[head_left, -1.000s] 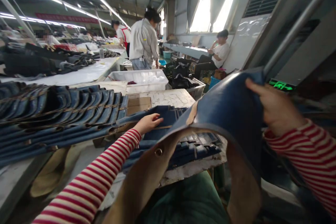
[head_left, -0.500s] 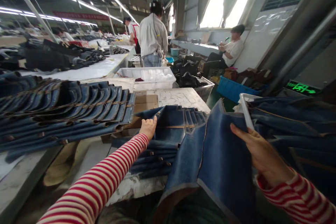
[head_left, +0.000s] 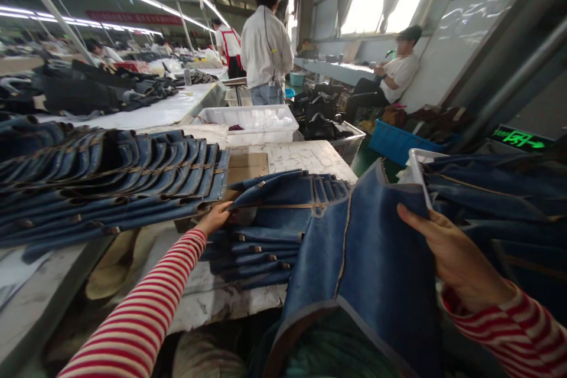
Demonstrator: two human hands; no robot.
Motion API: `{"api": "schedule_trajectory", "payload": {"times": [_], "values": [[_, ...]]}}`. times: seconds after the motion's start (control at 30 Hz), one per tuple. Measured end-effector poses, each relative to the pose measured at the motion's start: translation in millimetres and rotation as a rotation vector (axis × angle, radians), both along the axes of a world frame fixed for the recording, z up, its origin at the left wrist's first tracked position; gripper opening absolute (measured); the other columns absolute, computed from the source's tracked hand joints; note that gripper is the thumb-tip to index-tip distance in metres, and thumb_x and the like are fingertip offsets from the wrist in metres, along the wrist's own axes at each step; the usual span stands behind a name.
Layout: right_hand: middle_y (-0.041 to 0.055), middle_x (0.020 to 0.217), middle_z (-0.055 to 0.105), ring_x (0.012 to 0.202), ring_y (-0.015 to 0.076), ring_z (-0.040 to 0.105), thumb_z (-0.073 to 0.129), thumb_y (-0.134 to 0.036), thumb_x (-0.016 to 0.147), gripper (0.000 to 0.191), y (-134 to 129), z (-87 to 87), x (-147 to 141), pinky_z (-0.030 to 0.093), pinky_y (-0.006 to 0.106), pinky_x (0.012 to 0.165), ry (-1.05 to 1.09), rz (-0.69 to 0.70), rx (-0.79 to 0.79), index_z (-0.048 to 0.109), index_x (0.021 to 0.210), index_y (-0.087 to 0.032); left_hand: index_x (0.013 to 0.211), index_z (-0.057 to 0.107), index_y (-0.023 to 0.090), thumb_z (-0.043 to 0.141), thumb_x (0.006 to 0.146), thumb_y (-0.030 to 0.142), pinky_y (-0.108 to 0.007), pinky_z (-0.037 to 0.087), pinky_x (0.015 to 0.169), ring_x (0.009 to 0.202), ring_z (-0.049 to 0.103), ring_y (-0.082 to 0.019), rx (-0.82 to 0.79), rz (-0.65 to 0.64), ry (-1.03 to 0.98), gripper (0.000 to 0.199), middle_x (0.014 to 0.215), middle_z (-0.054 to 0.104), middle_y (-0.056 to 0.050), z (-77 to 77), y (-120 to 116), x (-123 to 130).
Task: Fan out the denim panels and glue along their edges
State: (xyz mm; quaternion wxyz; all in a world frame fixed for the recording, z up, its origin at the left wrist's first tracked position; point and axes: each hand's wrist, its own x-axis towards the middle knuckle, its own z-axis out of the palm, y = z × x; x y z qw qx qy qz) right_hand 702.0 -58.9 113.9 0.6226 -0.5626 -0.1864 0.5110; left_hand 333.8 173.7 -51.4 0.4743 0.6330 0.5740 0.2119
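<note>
Between the fingers of my left hand [head_left: 215,217] is the left end of a blue denim piece on the middle stack [head_left: 283,212]. My right hand [head_left: 443,248] grips the right edge of a larger denim panel [head_left: 381,248], thumb on its face and fingers hidden behind. That panel hangs over the front edge of the table, with a seam running down it. A long row of overlapping denim pieces [head_left: 155,171] lies to the left of my left hand.
A white bin [head_left: 261,137] stands behind the table [head_left: 310,156]. More denim [head_left: 496,189] lies at the right by a pale rail. A person [head_left: 267,47] stands ahead; another person [head_left: 401,71] sits near a blue crate [head_left: 394,140].
My left hand has moved left and slightly down, and the denim end at its fingers now reaches further left. My right hand still grips the panel, slightly further right.
</note>
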Motion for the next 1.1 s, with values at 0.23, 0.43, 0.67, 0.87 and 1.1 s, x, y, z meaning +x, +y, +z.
{"api": "schedule_trajectory", "payload": {"times": [0.23, 0.43, 0.67, 0.87, 1.1], "values": [[0.0006, 0.071, 0.071, 0.055, 0.0169, 0.066, 0.079, -0.023, 0.054, 0.028, 0.0, 3.2, -4.2, 0.057, 0.022, 0.051, -0.013, 0.017, 0.023, 0.069, 0.08, -0.023, 0.116, 0.049, 0.008, 0.04, 0.083, 0.023, -0.02, 0.053, 0.06, 0.098, 0.06, -0.019, -0.413, -0.036, -0.494, 0.037, 0.121, 0.054, -0.015, 21.2, -17.8, 14.2], [-0.0007, 0.07, 0.071, 0.054, 0.0175, 0.066, 0.08, -0.024, 0.053, 0.031, -0.5, 4.1, -5.7, 0.057, 0.025, 0.05, -0.006, 0.043, 0.022, 0.069, 0.082, -0.025, 0.115, 0.049, 0.005, 0.036, 0.083, 0.022, -0.02, 0.055, 0.057, 0.096, 0.061, -0.021, -0.586, -0.011, -0.655, 0.039, 0.124, 0.051, -0.016, 21.4, -15.3, 17.9], [-0.0018, 0.071, 0.071, 0.054, 0.016, 0.066, 0.078, -0.025, 0.057, 0.029, -0.9, -0.7, -6.0, 0.057, 0.024, 0.051, -0.016, 0.063, 0.033, 0.069, 0.085, -0.026, 0.113, 0.051, 0.009, 0.044, 0.084, 0.024, -0.02, 0.056, 0.055, 0.087, 0.064, -0.02, -0.566, 0.027, -0.657, 0.033, 0.114, 0.058, -0.016, 18.5, -20.1, 19.0], [-0.003, 0.07, 0.071, 0.053, 0.0163, 0.066, 0.078, -0.026, 0.057, 0.027, -1.3, -3.1, -4.7, 0.056, 0.024, 0.049, -0.032, 0.061, 0.035, 0.07, 0.083, -0.027, 0.105, 0.055, 0.012, 0.066, 0.069, 0.014, -0.013, 0.053, 0.053, 0.07, 0.065, -0.012, -0.46, 0.055, -0.605, 0.037, 0.094, 0.065, -0.01, 3.9, -18.4, 19.6], [-0.0015, 0.071, 0.072, 0.055, 0.0172, 0.066, 0.075, -0.023, 0.061, 0.024, -2.7, 2.6, -9.0, 0.056, 0.024, 0.05, -0.024, 0.069, 0.022, 0.069, 0.084, -0.024, 0.115, 0.048, 0.013, 0.066, 0.06, 0.0, -0.019, 0.053, 0.079, 0.098, 0.06, -0.021, -0.452, -0.038, -0.692, 0.06, 0.113, 0.059, -0.015, 3.4, -25.2, 18.9]]}}
